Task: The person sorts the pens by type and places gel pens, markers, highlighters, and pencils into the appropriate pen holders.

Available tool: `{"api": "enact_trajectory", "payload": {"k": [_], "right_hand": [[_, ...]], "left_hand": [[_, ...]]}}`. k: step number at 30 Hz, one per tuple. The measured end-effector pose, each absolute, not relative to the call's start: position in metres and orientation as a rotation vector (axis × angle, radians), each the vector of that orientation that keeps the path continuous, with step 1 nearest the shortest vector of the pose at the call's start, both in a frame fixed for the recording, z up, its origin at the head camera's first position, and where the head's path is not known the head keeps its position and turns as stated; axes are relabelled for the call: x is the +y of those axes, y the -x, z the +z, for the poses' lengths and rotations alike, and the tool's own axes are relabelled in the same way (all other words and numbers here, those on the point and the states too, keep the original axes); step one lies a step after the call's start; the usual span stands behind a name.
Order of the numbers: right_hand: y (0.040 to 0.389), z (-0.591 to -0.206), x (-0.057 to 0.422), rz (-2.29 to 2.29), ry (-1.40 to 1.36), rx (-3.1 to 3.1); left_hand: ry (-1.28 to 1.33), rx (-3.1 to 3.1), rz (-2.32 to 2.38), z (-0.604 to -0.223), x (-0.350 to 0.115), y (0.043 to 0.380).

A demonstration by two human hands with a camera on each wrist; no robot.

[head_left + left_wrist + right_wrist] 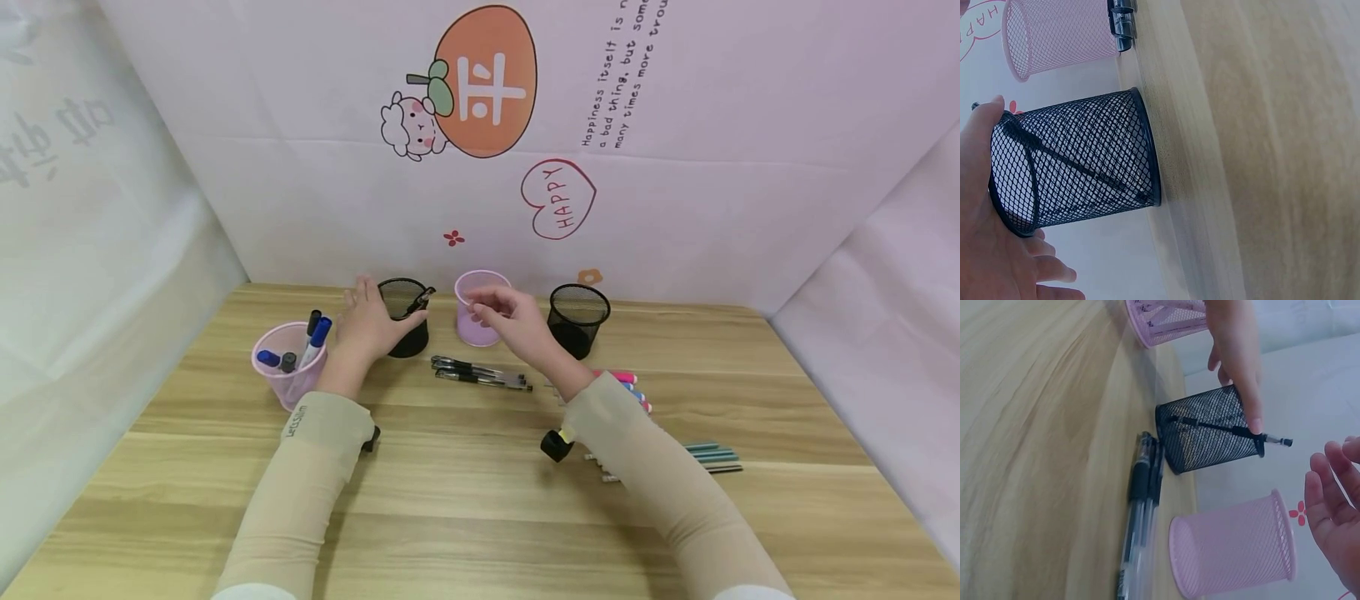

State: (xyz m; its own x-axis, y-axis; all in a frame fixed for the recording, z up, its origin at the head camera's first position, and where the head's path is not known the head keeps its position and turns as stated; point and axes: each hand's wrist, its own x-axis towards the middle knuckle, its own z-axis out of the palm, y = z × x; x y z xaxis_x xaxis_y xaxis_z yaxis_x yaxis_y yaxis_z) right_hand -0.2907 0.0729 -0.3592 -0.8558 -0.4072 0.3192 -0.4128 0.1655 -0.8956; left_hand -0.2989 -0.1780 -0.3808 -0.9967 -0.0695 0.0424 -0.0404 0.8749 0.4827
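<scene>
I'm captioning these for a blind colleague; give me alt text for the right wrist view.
The left hand holds a black mesh cup by its rim, with one pen inside. The right hand, empty, is near a pink mesh cup. More pens lie on the wooden table.

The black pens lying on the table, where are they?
In the head view, the pens lie just below the centre, just in front of the middle pink cup, right of the left black cup.
</scene>
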Motion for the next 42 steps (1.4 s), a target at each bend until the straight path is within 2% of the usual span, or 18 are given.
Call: {"api": "enact_trajectory", "payload": {"k": [18, 32, 42], "right_hand": [[0.297, -0.387, 0.085, 1.685, -1.023, -2.662], [0.305, -0.403, 0.084, 1.482, -1.047, -2.875], [0.309, -0.406, 0.082, 1.03, -1.172, -2.957]], "left_hand": [[-0.089, -2.98, -0.748, -0.381, -0.179, 0.298], [-0.095, -2.993, -0.763, -0.38, -0.177, 0.297], [-0.091, -2.992, -0.751, -0.38, -0.177, 0.296]]}}
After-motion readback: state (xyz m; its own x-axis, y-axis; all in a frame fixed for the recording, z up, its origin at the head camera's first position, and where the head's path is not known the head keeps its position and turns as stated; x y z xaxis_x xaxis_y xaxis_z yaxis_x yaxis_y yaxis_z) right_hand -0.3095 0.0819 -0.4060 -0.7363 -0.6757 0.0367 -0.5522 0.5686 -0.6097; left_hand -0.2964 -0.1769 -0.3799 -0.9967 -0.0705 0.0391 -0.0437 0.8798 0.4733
